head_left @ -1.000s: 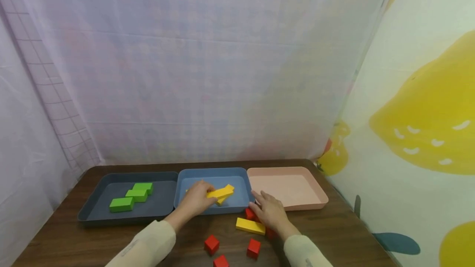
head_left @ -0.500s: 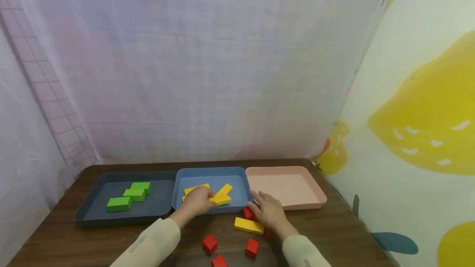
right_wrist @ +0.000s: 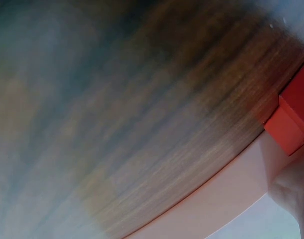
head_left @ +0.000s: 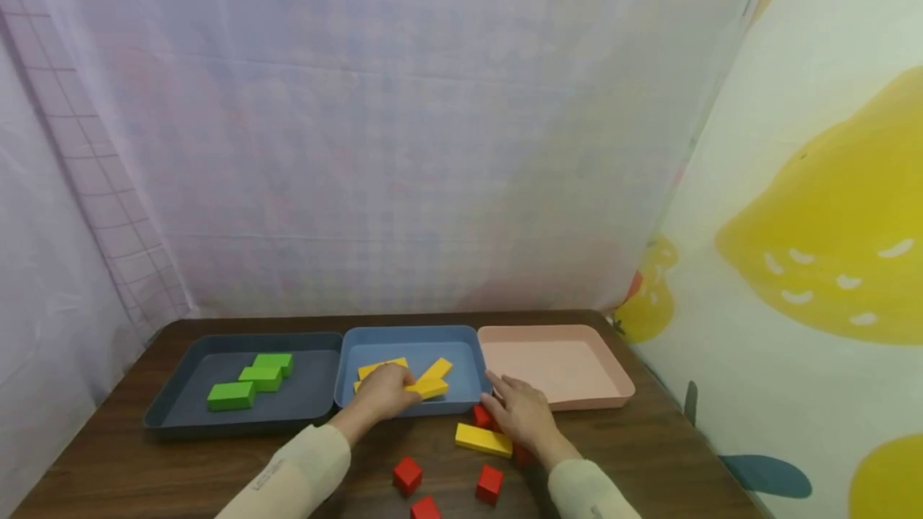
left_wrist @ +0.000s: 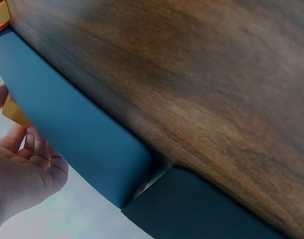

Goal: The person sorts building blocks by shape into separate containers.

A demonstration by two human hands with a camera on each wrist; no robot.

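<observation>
Far left of both hands: dark grey tray (head_left: 180, 399), smooth plastic, rounded corners, holds 3 green blocks (head_left: 252, 381), matte rectangular bricks stepped in a diagonal row. Next, blue tray (head_left: 411, 338), same shape, with the left hand (head_left: 382, 392) inside it. Left hand lies palm down on the yellow blocks (head_left: 433, 379); wrist view shows fingers loosely bent, one yellow edge at the fingertips, can't tell if it actually grips. 3 flat yellow bars visible in that tray, one partly under the hand; the bar just right of the fingers has its long axis diagonal, far end pointing up-right. Between the hands, on the dark wood-grain table (head_left: 649, 455): 1 loose yellow bar (head_left: 484, 440), long axis roughly left-right, tilted slightly. Right hand (head_left: 522, 416) rests spread over a red cube (head_left: 483, 416), fingers extended, nothing clamped. 3 more red cubes near the wrists. Right of it: pink tray (head_left: 620, 383), smooth plastic
</observation>
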